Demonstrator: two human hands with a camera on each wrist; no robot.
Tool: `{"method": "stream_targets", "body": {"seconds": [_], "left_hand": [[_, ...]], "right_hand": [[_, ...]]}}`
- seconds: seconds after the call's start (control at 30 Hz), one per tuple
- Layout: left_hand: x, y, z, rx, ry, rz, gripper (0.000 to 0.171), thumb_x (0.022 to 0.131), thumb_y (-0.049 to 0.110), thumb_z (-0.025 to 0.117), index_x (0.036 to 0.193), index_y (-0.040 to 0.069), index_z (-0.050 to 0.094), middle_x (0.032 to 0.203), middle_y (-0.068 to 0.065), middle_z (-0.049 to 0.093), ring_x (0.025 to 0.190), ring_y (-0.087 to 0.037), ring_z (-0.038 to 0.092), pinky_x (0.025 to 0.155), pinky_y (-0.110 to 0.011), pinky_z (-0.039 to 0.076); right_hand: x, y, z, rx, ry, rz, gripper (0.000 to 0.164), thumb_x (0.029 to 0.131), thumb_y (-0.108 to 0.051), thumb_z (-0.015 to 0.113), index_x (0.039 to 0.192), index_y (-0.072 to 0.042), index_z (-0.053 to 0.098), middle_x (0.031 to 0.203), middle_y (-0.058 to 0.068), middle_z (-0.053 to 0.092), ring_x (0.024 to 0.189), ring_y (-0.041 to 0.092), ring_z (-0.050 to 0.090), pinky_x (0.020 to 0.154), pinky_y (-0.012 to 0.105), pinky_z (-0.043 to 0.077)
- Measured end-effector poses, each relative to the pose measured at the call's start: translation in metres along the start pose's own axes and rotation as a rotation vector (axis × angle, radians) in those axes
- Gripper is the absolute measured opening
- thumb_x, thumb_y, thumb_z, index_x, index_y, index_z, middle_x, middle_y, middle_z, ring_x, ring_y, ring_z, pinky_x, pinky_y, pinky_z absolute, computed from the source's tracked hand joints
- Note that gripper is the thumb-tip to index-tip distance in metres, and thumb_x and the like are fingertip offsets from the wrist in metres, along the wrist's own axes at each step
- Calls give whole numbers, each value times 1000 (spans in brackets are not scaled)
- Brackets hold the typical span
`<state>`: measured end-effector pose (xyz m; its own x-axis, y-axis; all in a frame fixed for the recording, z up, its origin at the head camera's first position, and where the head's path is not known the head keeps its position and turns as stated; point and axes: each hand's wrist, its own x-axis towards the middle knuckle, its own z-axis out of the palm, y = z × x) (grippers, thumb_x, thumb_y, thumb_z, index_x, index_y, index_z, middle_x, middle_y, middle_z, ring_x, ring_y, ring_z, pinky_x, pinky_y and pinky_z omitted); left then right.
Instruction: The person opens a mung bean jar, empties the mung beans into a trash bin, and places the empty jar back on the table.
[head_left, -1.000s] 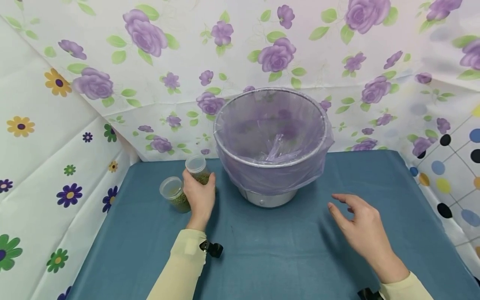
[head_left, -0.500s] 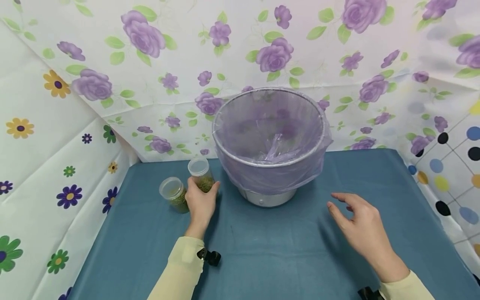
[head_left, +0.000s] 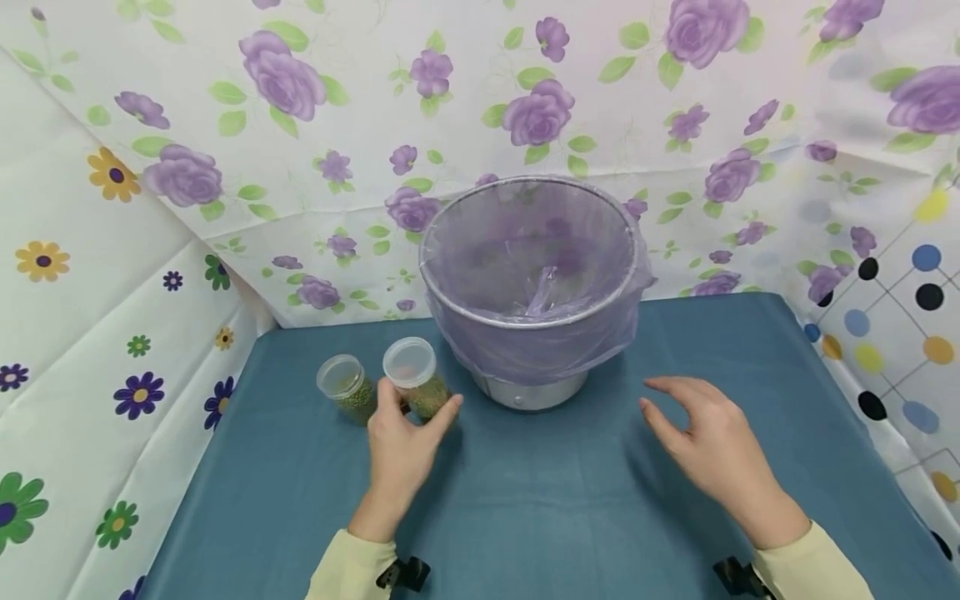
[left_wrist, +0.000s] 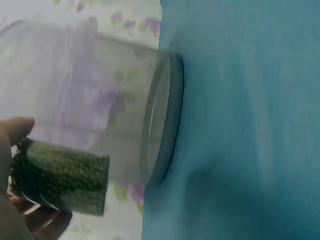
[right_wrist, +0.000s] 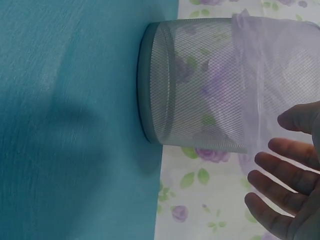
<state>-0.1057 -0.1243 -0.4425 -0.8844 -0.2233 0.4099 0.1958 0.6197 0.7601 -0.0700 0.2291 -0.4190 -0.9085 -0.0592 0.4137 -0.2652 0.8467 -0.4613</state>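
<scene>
My left hand (head_left: 401,467) grips a clear jar (head_left: 422,385) with a translucent lid, partly filled with small green beans. In the left wrist view the jar (left_wrist: 62,175) is held off the blue cloth, thumb on one side and fingers on the other. A second jar (head_left: 347,390) of green beans stands just left of it on the cloth. My right hand (head_left: 716,454) hovers at the right with nothing in it, its fingers relaxed and apart; in the right wrist view its fingers (right_wrist: 285,172) are spread.
A mesh wastebasket (head_left: 528,392) lined with a thin purple plastic bag (head_left: 532,346) stands at the back middle, between the hands. Blue cloth (head_left: 525,517) covers the table. Floral sheets (head_left: 300,167) hang behind and at the sides.
My left hand has lifted the jar and brought it toward me and slightly right, away from the other jar. The right hand has stayed nearly in place.
</scene>
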Motion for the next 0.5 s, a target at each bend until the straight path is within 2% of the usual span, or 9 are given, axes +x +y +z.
{"method": "stream_targets", "body": {"seconds": [0.07, 0.17, 0.3, 0.5], "left_hand": [[-10, 8, 1, -28, -34, 67, 65, 69, 53, 76, 117, 20, 49, 102, 4, 65, 92, -12, 64, 75, -38, 53], [-24, 20, 4, -50, -121, 180, 66, 69, 51, 77, 121, 22, 49, 108, 6, 64, 93, -8, 63, 76, -35, 52], [-36, 33, 11, -65, -231, 315, 64, 70, 49, 77, 123, 26, 49, 108, 11, 63, 94, -3, 62, 77, -31, 53], [-41, 46, 23, -57, -324, 427, 62, 70, 46, 77, 124, 30, 50, 102, 16, 62, 91, 4, 60, 76, -20, 52]], "right_hand": [[1, -2, 0, 0, -2, -26, 31, 88, -39, 62, 114, -22, 65, 112, 1, 65, 105, 23, 59, 80, 48, 49], [1, -4, 0, -2, -8, -60, 30, 87, -38, 63, 114, -24, 65, 112, -1, 65, 105, 21, 59, 80, 46, 50], [3, -9, -3, -3, -31, -88, 30, 87, -37, 64, 115, -26, 64, 111, -2, 65, 104, 18, 59, 80, 44, 51], [9, -21, -13, 30, -78, -68, 31, 89, -37, 62, 117, -26, 64, 112, -3, 66, 102, 18, 62, 77, 44, 53]]}}
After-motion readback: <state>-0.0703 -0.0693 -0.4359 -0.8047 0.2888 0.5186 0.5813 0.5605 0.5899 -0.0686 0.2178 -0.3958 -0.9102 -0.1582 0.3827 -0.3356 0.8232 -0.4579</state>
